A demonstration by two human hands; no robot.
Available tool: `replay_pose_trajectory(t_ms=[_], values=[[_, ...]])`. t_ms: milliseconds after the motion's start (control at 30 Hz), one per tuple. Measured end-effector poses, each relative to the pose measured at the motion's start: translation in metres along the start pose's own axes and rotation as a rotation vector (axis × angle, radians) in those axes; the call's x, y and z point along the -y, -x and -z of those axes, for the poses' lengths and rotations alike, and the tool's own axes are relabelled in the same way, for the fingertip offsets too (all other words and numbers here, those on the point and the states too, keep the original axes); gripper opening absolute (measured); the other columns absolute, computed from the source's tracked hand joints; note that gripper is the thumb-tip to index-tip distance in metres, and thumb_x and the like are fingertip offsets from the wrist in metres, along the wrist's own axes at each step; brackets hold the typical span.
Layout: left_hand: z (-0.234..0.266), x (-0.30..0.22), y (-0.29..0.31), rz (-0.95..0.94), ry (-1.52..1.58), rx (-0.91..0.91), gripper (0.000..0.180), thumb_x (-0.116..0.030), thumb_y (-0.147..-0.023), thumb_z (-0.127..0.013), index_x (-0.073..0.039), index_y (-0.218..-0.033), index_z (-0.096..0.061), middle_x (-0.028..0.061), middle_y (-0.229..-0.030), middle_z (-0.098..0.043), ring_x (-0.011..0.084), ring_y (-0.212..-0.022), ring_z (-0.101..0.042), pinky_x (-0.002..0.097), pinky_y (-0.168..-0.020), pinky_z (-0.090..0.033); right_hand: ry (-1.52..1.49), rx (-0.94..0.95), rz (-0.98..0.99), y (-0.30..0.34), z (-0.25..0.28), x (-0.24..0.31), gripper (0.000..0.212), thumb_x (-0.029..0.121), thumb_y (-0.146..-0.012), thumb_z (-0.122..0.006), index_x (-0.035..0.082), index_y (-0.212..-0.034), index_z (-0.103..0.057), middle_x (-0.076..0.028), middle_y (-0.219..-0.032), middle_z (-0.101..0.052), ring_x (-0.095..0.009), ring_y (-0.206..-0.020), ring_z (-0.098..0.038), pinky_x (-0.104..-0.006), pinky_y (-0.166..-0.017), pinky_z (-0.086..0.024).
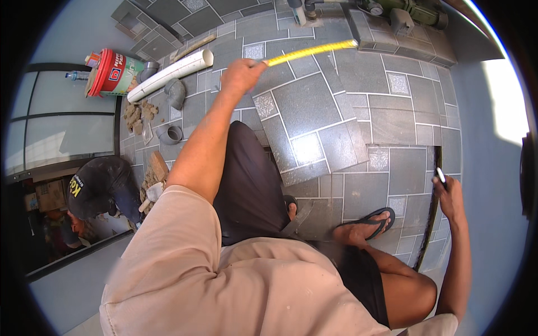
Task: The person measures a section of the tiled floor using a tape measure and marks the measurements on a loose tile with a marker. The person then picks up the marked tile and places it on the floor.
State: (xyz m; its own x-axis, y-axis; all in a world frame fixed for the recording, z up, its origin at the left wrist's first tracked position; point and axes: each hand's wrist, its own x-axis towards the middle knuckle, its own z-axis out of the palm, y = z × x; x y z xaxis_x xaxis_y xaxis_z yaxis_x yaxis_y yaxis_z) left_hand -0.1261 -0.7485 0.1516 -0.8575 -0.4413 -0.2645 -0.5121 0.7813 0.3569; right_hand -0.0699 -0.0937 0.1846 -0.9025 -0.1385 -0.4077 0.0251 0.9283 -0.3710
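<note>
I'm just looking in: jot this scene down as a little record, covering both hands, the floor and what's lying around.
Left hand: holds a yellow tape measure, blade drawn out toward the raised tiled ledge
Right hand: holds a slim black-and-white pen-like thing, near a dark gap in the floor
Floor: grey tiles, with a large loose tile lying askew on top
Left side: white pipe, grey pipe elbow, red-and-green bucket, rubble
Other person: one, in dark clothing, far left
</note>
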Motion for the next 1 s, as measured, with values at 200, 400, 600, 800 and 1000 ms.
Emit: replay_pose_trajectory(t_ms=[200, 400, 600, 800, 1000], values=[[0.013, 0.141, 0.004, 0.22, 0.347, -0.176, 0.055, -0.06, -0.087, -0.068, -0.006, -0.08, -0.076, 0.0117, -0.076, -0.071, 0.0256, -0.076, -0.069, 0.0413, -0.073, -0.052, 0.093, 0.154, 0.046, -0.047, -0.153, 0.092, 0.037, 0.031, -0.098, -0.069, -0.006, -0.094, -0.073, -0.031, -0.085, -0.07, -0.047, -0.087, -0.071, -0.0503, -0.078, -0.055], [-0.001, 0.209, 0.076, 0.384, 0.556, -0.202, 0.053, -0.051, -0.088, -0.073, 0.0, -0.074, -0.072, 0.0078, -0.069, -0.065, 0.0186, -0.066, -0.059, 0.0362, -0.063, -0.045, -0.852, 0.255, -0.628, -0.006, -0.29, 0.163, 0.048, 0.041, -0.099, -0.072, -0.006, -0.107, -0.069, -0.014, -0.095, -0.074, -0.017, -0.059, -0.058, -0.0339, -0.048, -0.041], [-0.014, 0.25, 0.127, 0.478, 0.657, -0.155, 0.047, -0.045, -0.093, -0.073, -0.004, -0.069, -0.066, 0.0009, -0.067, -0.055, 0.0129, -0.063, -0.048, 0.0304, -0.06, -0.036, -1.508, 0.105, -0.771, 0.004, -0.342, 0.219, 0.024, 0.025, -0.101, -0.071, 0.007, -0.106, -0.056, -0.005, -0.084, -0.063, -0.013, -0.054, -0.052, -0.027, -0.042, -0.033], [-0.011, 0.254, 0.125, 0.439, 0.624, -0.123, 0.047, -0.045, -0.093, -0.074, -0.004, -0.072, -0.068, 0.0018, -0.066, -0.057, 0.0127, -0.058, -0.049, 0.0295, -0.058, -0.038, -1.368, -0.067, -0.82, -0.01, -0.347, 0.218, 0.019, 0.021, -0.102, -0.069, 0.009, -0.098, -0.054, -0.005, -0.075, -0.058, -0.015, -0.053, -0.05, -0.0309, -0.043, -0.036], [-0.025, 0.255, 0.105, 0.42, 0.712, -0.097, 0.044, -0.039, -0.095, -0.074, -0.005, -0.068, -0.065, 0.0019, -0.063, -0.059, 0.0125, -0.055, -0.052, 0.0289, -0.055, -0.039, -1.089, -0.452, -0.798, -0.047, -0.347, 0.147, 0.019, 0.016, -0.095, -0.077, 0.002, -0.089, -0.065, -0.012, -0.075, -0.066, -0.02, -0.059, -0.057, -0.0384, -0.05, -0.042]])
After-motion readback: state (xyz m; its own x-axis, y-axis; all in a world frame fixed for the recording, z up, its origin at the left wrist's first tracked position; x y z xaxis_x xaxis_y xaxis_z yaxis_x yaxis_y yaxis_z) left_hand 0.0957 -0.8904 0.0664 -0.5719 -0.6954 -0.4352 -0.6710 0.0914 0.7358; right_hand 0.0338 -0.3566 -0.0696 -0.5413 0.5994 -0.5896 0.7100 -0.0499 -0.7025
